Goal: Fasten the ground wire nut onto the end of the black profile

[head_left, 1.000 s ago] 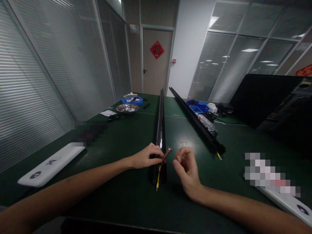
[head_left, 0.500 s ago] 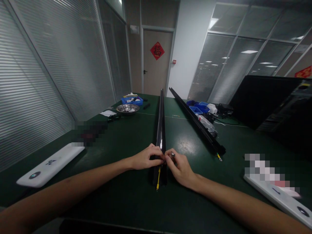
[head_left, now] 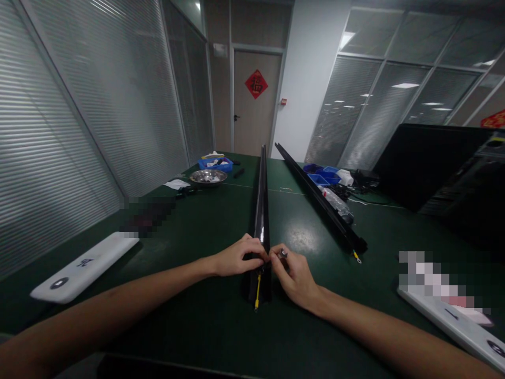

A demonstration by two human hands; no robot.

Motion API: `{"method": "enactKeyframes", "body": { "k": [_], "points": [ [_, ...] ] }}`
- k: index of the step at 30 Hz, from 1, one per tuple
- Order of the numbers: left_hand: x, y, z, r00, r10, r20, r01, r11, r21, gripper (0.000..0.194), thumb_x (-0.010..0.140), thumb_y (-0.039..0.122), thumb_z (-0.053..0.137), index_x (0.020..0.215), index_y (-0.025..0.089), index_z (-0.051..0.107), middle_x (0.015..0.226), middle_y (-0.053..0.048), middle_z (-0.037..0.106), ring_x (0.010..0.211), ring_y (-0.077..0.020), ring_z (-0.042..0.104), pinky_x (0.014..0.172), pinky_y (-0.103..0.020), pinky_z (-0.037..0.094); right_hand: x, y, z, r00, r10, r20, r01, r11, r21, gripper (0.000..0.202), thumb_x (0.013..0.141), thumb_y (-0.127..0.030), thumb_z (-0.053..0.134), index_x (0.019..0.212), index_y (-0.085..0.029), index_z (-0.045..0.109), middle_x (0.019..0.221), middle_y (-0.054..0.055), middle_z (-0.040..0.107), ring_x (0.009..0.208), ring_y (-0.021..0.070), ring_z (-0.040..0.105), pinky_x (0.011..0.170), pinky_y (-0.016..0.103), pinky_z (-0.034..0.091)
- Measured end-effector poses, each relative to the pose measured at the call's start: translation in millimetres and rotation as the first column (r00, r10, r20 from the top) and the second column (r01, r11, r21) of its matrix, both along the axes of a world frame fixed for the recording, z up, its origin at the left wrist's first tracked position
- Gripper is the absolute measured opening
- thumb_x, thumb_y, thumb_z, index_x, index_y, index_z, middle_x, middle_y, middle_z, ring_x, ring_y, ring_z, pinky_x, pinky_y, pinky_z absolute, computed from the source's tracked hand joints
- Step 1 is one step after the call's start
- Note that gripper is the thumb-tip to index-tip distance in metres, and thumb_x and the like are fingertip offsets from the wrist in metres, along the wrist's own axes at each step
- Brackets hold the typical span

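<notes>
A long black rail runs away from me down the middle of the table, its near end between my hands. My left hand reaches across the rail from the left, thumb and fingers bent into a pinch. From the right, my right hand brings its closed thumb and forefinger to the rail's right edge, and the fingertips of both hands meet there. What they pinch is hidden. A ring is on a right-hand finger. Below the fingers, a short yellow wire with a ring terminal hangs out of the rail's near end.
A second black rail lies slanting at the right, a yellow-sleeved terminal at its near end. Blue bins and a plastic bottle lie beyond it. A metal bowl and blue basket stand far left. White devices flank both sides.
The whole view has shifted slightly. Both hands stay at the same place on the rail, with the right fingertips turned a little.
</notes>
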State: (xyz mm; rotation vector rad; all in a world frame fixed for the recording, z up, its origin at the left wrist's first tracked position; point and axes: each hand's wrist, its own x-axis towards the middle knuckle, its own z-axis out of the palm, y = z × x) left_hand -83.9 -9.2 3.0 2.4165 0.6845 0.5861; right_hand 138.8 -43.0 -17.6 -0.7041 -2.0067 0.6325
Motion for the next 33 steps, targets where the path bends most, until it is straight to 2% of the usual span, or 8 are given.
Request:
{"method": "enactKeyframes", "body": {
  "k": [10, 14, 22, 33],
  "points": [
    [0.9, 0.3, 0.0, 1.0, -0.007, -0.017, 0.007, 1.0, 0.017, 0.024, 0.102, 0.034, 0.052, 0.09, 0.018, 0.065, 0.093, -0.002, 0.067, 0.093, -0.0187, 0.058, 0.093, -0.032, 0.032, 0.7, 0.8, -1.1, 0.999, 0.051, 0.018, -0.052, 0.998, 0.046, 0.019, 0.108, -0.021, 0.044, 0.097, -0.019, 0.059, 0.083, 0.002, 0.06, 0.069, 0.0141, 0.059, 0.067, 0.026, 0.046],
    [1.0, 0.6, -0.2, 1.0, -0.002, -0.025, 0.003, 1.0, 0.024, 0.028, 0.104, 0.038, 0.05, 0.09, 0.019, 0.065, 0.094, -0.002, 0.068, 0.094, -0.019, 0.058, 0.092, -0.032, 0.032, 1.0, 0.9, -1.7, 0.998, 0.057, 0.005, -0.057, 0.997, 0.048, 0.021, 0.108, -0.021, 0.043, 0.096, -0.019, 0.06, 0.083, 0.002, 0.06, 0.069, 0.014, 0.058, 0.067, 0.025, 0.046],
    [1.2, 0.8, 0.4, 0.999, -0.004, -0.034, 0.005, 1.0, 0.02, 0.026, 0.103, 0.035, 0.05, 0.09, 0.019, 0.065, 0.094, -0.002, 0.068, 0.094, -0.0193, 0.059, 0.092, -0.032, 0.032, 0.3, -1.2, 1.0, 1.0, 0.018, -0.007, -0.018, 0.997, 0.072, 0.019, 0.107, -0.02, 0.045, 0.095, -0.019, 0.06, 0.08, 0.001, 0.06, 0.066, 0.0141, 0.058, 0.065, 0.025, 0.046],
    [2.1, -1.3, 3.2, 1.0, 0.002, -0.03, -0.002, 1.0, 0.012, 0.028, 0.103, 0.034, 0.048, 0.086, 0.018, 0.064, 0.089, -0.001, 0.066, 0.091, -0.0186, 0.058, 0.089, -0.032, 0.032, 1.6, 1.5, 0.9, 0.998, 0.068, 0.018, -0.069, 0.995, 0.07, 0.023, 0.107, -0.021, 0.043, 0.094, -0.019, 0.061, 0.083, 0.003, 0.063, 0.069, 0.0156, 0.06, 0.067, 0.027, 0.048]
  ]
}}
